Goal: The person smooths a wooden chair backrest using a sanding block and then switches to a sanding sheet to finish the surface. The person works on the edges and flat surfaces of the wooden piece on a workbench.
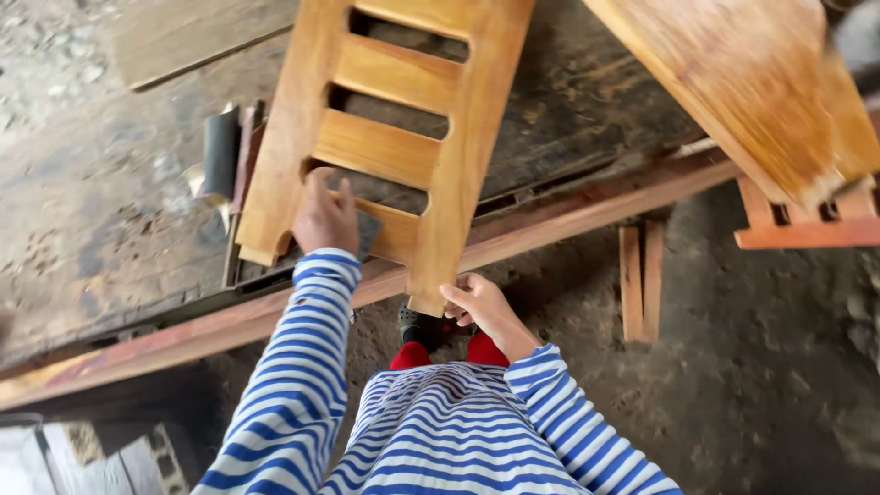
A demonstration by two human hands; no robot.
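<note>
Right hand (481,307) grips slatted wooden frame (385,137).

Left hand (323,215) flat, right hand (484,307) gripping

The slatted chair back (385,137) lay flat on the workbench (110,211), its near end overhanging the beam (568,206) at the bench's edge. The left hand (324,218) rested on its lowest slat; the right hand (481,307) gripped its near post. Another wooden panel (761,92) lay to the right
</note>
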